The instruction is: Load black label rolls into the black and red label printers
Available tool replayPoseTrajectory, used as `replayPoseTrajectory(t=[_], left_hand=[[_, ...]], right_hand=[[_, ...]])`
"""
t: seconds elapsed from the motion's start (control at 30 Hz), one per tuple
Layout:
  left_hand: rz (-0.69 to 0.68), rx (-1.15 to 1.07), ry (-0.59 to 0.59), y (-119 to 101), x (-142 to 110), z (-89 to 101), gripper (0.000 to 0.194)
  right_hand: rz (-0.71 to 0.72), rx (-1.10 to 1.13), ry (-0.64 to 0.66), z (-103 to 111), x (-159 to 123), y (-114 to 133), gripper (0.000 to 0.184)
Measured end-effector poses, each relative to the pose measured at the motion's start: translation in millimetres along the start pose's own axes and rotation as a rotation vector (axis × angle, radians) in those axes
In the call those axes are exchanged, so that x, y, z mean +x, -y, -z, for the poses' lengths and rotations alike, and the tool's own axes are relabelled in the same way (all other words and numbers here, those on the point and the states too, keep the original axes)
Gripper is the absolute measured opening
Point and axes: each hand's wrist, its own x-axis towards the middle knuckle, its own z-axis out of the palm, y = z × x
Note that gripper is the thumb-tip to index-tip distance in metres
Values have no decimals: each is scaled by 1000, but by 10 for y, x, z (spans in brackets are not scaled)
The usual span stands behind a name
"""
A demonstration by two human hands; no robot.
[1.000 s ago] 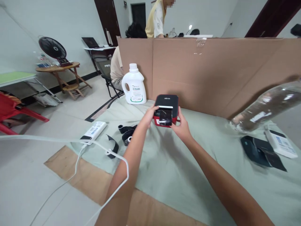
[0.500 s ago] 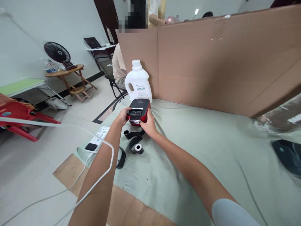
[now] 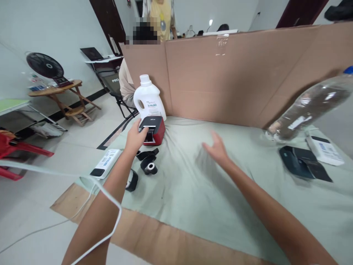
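Observation:
A small red and black label printer (image 3: 159,134) stands on the pale green cloth. My left hand (image 3: 135,137) is at its left front corner, fingers apart, with the thumb against the front slot. Well to the right of the printer, my right hand (image 3: 218,150) is over the cloth, its thumb and fingers spread and slightly blurred, holding nothing. In front of the printer lie a curled black strip (image 3: 148,156), a small black roll with a white core (image 3: 150,168) and another black roll (image 3: 132,181), partly hidden by my left forearm.
A white jug (image 3: 151,103) stands behind the printer, before a cardboard wall (image 3: 215,84). Left of my forearm lies a white power strip-like box (image 3: 106,162); a white cable (image 3: 113,198) crosses that arm. To the right are a clear bottle (image 3: 311,101), a dark flat piece (image 3: 295,162) and a white box (image 3: 327,151).
My right hand has let go of the printer and moved right, opening. The printer now stands against the jug's base with my left hand still beside it. The view has turned right.

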Motion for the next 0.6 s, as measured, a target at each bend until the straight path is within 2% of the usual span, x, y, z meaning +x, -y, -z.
replayPoseTrajectory(t=[0.07,0.17,0.23,0.27,0.33,0.4,0.5,0.6], left_hand=[[-19,81,96,-17,-302,91,51],[14,156,201,113,-641,192,34],[40,172,240,238,-758,215,27],[40,183,254,295,-786,210,26],[-3,245,303,380,-803,169,28],[-80,365,366,428,-795,105,36],[-150,542,389,450,-793,27,49],[-198,592,278,398,-847,18,56]], right_hand=[[-60,-254,-165,961,-83,-233,85],[-295,-637,-420,2243,-227,-541,96],[-455,-787,-466,2849,-321,-692,105],[-545,-827,-478,3062,-360,-745,109],[-690,-854,-393,3324,-411,-808,112],[-740,-856,-225,3416,-414,-824,110],[-697,-915,-25,3370,-344,-794,105],[-728,-1014,61,3235,-247,-719,95]])
